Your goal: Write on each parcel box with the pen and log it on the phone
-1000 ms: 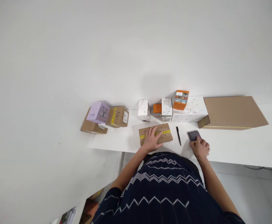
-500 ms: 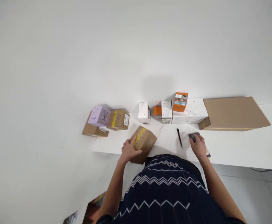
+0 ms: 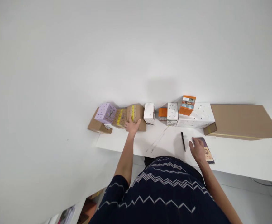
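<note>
My left hand (image 3: 132, 125) is spread over the front of a brown cardboard box (image 3: 139, 109) with yellow tape, thumb and fingers gripping it. That box stands against the wall, between another taped cardboard box (image 3: 120, 118) and a small white box (image 3: 149, 114). Over the left edge of a flat, phone-like item (image 3: 207, 152) with a dark top and a printed picture rests my right hand (image 3: 198, 150). Its fingers are loosely bent and apart. A black pen (image 3: 183, 141) lies to the left of that hand.
On the left a lilac box (image 3: 106, 112) sits on a brown box (image 3: 100, 127). Along the wall stand an orange box (image 3: 163, 112), a white box (image 3: 172, 113), and an orange-blue box (image 3: 187, 105) on a long white one (image 3: 202, 113). A large cardboard box (image 3: 240, 119) lies right.
My left hand has moved the taped cardboard box from the table's front edge back to the wall, into the row. My right hand has loosened off the phone-like item, which now shows more.
</note>
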A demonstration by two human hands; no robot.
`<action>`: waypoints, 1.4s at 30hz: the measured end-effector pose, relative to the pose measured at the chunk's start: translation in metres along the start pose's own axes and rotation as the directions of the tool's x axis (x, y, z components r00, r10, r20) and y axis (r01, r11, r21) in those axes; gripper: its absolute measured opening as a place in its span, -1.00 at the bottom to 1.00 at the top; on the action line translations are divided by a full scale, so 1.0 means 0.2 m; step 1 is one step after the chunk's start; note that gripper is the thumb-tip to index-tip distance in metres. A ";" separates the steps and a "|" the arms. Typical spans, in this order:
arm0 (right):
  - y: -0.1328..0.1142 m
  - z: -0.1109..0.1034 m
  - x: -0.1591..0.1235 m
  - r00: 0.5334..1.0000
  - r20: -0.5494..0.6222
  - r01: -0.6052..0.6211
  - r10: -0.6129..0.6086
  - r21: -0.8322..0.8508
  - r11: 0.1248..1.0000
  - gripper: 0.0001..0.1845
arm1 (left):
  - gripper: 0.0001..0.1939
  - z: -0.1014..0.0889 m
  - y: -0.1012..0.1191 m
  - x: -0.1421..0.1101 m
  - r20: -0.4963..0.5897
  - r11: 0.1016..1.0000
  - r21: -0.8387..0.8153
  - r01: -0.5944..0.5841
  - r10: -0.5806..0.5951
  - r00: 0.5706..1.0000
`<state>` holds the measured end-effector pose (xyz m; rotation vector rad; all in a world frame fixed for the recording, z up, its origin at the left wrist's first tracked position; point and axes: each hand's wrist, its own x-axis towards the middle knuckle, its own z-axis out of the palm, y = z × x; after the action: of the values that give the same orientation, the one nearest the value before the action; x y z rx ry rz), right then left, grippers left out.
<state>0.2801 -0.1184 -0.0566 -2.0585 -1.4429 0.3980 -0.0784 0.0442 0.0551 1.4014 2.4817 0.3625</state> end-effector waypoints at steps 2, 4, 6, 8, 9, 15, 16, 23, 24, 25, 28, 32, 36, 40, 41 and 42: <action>0.02 -0.01 -0.03 0.999 0.014 -0.029 0.030 -0.016 0.999 -0.53 | -0.19 0.05 0.04 0.07 0.017 0.987 -0.073 -0.140 0.142 0.990; 0.04 -0.01 -0.06 0.999 0.018 -0.035 0.036 -0.028 0.999 -0.51 | -0.31 0.09 0.05 0.12 0.030 0.947 -0.142 -0.289 0.296 0.955; 0.05 0.00 -0.07 1.000 0.018 -0.022 0.022 -0.028 0.999 -0.50 | -0.39 0.09 0.05 0.16 0.007 0.913 -0.175 -0.369 0.376 0.927; 0.06 0.00 -0.08 1.000 0.018 -0.015 0.015 -0.027 1.000 -0.49 | -0.46 0.07 0.03 0.20 -0.061 0.914 -0.146 -0.378 0.373 0.926; 0.07 0.00 -0.08 1.000 0.019 -0.016 0.016 -0.028 0.999 -0.49 | -0.48 0.05 0.00 0.22 -0.104 0.924 -0.112 -0.367 0.356 0.929; 0.06 -0.02 -0.06 0.999 0.018 -0.044 0.044 -0.031 0.999 -0.48 | -0.31 -0.10 -0.25 0.33 -0.181 0.985 0.126 -0.116 0.138 0.974; 0.06 -0.01 -0.06 0.999 0.026 -0.045 0.046 -0.021 0.999 -0.49 | -0.24 -0.11 -0.30 0.33 -0.148 0.982 0.166 -0.092 0.117 0.982; 0.03 0.02 -0.08 0.995 0.064 -0.071 0.070 0.028 0.997 -0.52 | -0.20 -0.09 -0.43 0.21 -0.101 0.955 0.288 -0.067 0.100 0.990; 0.03 0.02 -0.08 0.995 0.070 -0.078 0.077 0.021 0.997 -0.52 | -0.22 -0.09 -0.43 0.20 -0.100 0.955 0.293 -0.057 0.089 0.991; 0.02 0.02 -0.08 0.994 0.076 -0.083 0.082 0.015 0.996 -0.52 | -0.23 -0.10 -0.43 0.20 -0.097 0.954 0.296 -0.051 0.083 0.992; 0.02 0.02 -0.07 0.991 0.098 -0.091 0.091 0.001 0.996 -0.53 | -0.24 -0.12 -0.44 0.19 -0.067 0.949 0.302 -0.088 0.113 0.991; 0.02 0.02 -0.07 0.988 0.113 -0.103 0.103 -0.007 0.995 -0.51 | -0.24 -0.14 -0.51 0.14 -0.005 0.939 0.302 -0.162 0.171 0.985; 0.03 0.02 -0.07 0.987 0.125 -0.101 0.100 0.003 0.995 -0.50 | -0.24 -0.18 -0.62 0.07 0.064 0.955 0.255 -0.151 0.139 0.988; 0.01 0.02 -0.05 0.979 0.170 -0.112 0.112 -0.011 0.994 -0.53 | -0.42 -0.29 -0.64 0.10 0.001 0.980 0.187 -0.069 0.070 0.998; 0.00 0.01 -0.04 0.976 0.184 -0.113 0.114 -0.016 0.993 -0.53 | -0.46 -0.33 -0.62 0.13 -0.076 0.982 0.181 -0.051 0.065 0.995; -0.01 0.01 -0.03 0.974 0.196 -0.111 0.113 -0.020 0.994 -0.53 | -0.48 -0.37 -0.60 0.17 -0.178 0.984 0.177 -0.025 0.057 0.982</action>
<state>0.2750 -0.1236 -0.0586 -2.1642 -1.4459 0.6590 -0.2159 0.0064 0.0800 1.5530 2.6922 0.3001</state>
